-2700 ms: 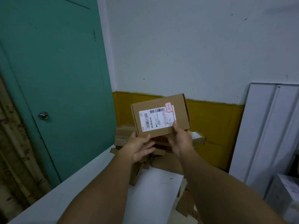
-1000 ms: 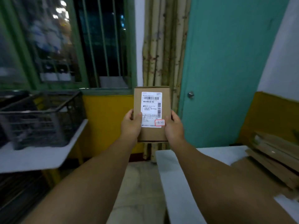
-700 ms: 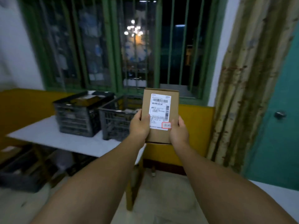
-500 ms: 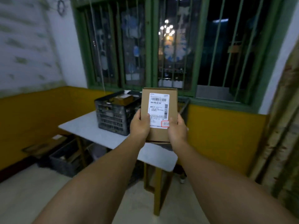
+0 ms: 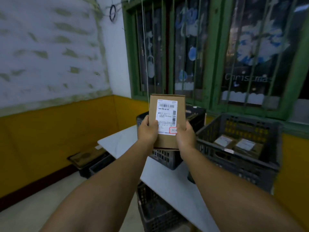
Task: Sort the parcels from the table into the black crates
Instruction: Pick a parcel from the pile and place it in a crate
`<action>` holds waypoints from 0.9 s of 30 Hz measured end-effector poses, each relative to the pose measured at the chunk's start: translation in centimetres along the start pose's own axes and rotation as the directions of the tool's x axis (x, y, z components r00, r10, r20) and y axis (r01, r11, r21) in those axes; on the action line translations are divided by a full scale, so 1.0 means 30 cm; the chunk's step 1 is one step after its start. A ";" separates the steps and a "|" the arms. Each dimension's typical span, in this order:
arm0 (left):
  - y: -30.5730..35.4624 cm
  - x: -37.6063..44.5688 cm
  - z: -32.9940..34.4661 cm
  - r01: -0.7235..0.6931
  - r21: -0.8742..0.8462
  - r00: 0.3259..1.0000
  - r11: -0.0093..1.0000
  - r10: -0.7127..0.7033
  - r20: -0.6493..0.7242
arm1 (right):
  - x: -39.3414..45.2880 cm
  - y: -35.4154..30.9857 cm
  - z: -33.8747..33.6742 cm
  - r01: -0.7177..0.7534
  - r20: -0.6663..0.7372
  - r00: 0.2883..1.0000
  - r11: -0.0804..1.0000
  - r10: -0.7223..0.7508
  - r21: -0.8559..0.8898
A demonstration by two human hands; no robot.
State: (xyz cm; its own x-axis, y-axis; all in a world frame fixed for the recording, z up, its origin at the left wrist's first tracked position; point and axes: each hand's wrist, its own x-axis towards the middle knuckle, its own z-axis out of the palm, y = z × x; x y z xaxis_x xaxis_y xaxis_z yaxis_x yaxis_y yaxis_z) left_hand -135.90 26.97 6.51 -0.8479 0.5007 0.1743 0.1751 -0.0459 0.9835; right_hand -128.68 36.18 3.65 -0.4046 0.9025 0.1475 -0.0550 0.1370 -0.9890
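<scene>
Left hand (image 5: 147, 131) and right hand (image 5: 186, 135) grip the parcel (image 5: 167, 121) upright, label facing the camera. Since a moment ago the view has swung to two black crates (image 5: 237, 158) on the surface (image 5: 173, 183); sorting can follow, likely guided by the label.

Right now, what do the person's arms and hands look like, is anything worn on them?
Both forearms are bare right down to the frame edge: no sleeves show. The left hand and right hand have no gloves, and no watch, ring or bracelet shows.
</scene>
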 end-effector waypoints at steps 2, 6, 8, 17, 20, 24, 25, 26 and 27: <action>0.007 0.161 0.021 0.003 0.009 1.000 1.000 -0.003 -0.015 | 0.159 -0.005 0.086 0.002 0.002 1.000 1.000 -0.002 0.007; 0.009 0.423 0.043 -0.025 0.032 0.999 0.999 0.026 -0.029 | 0.395 0.000 0.227 -0.019 -0.014 1.000 0.998 0.020 0.054; -0.016 0.515 0.056 -0.001 0.034 1.000 0.999 0.002 -0.026 | 0.471 0.028 0.274 -0.052 -0.022 0.998 0.997 0.054 0.050; -0.167 1.029 0.199 0.028 -0.070 0.993 0.997 -0.020 0.116 | 0.882 0.115 0.439 -0.019 -0.162 0.987 0.998 0.008 -0.068; -0.220 1.242 0.257 0.045 -0.111 0.975 0.993 -0.020 0.222 | 1.038 0.143 0.510 0.007 -0.244 0.969 0.998 -0.022 -0.060; -0.256 1.470 0.318 0.079 -0.094 0.935 0.992 -0.042 0.352 | 1.190 0.161 0.583 -0.032 -0.400 0.917 0.998 0.004 -0.063; -0.267 1.510 0.333 0.086 -0.085 0.927 0.993 -0.048 0.373 | 1.211 0.162 0.595 -0.048 -0.424 0.905 0.997 0.019 -0.058; -0.278 1.543 0.349 0.093 -0.079 0.919 0.993 -0.055 0.390 | 1.233 0.170 0.605 -0.058 -0.445 0.895 0.997 0.030 -0.049; -0.289 1.571 0.363 0.105 -0.065 0.912 0.992 -0.070 0.405 | 1.253 0.178 0.614 -0.076 -0.462 0.885 0.996 0.046 -0.046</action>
State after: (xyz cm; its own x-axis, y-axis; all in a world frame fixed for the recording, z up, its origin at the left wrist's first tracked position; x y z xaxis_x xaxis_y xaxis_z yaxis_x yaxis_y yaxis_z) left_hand -171.93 60.38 5.68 -0.5824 0.8099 0.0702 0.0519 -0.0492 0.9974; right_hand -161.01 63.32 3.80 0.0614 0.9942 0.0881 0.0182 0.0872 -0.9960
